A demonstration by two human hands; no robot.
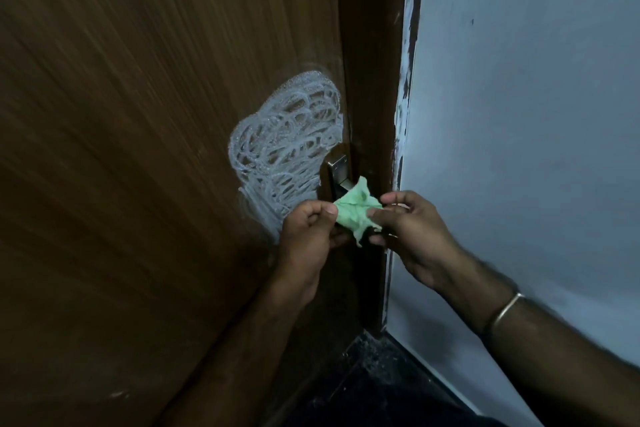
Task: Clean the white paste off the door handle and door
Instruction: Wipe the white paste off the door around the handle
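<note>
Head view shows me no readable writing or brand anywhere. Farthest left stands the door (138, 149), a brown wood-grain laminate with fine streaked lines and a small pale scuff low down. On it, just left of the latch side, I see the white paste (284, 146) smeared in looping, overlapping scribbles that form a tall lobed patch; its lower edge runs down behind my left hand. To its right sits the door handle (337, 168), a brushed metal plate with squared edges, partly hidden by the cloth in front of it.

My left hand (306, 229) is curled, thumb and fingers pinching the left edge of the green cloth (356, 215). That cloth is a small, crumpled, pale green piece, soft and wrinkled, stretched between both hands just below the handle plate. My right hand (412, 229) pinches its right side with thumb and forefinger, the other fingers folded beneath. A thin metal bangle (507, 310) circles the right wrist.

Right of the handle rises the dark brown door frame (374, 62), its outer edge flecked with ragged white paint. Beyond it is a matte pale blue-grey wall (536, 114) with a few tiny dark marks. A dark speckled floor (374, 381) fills the corner below.
</note>
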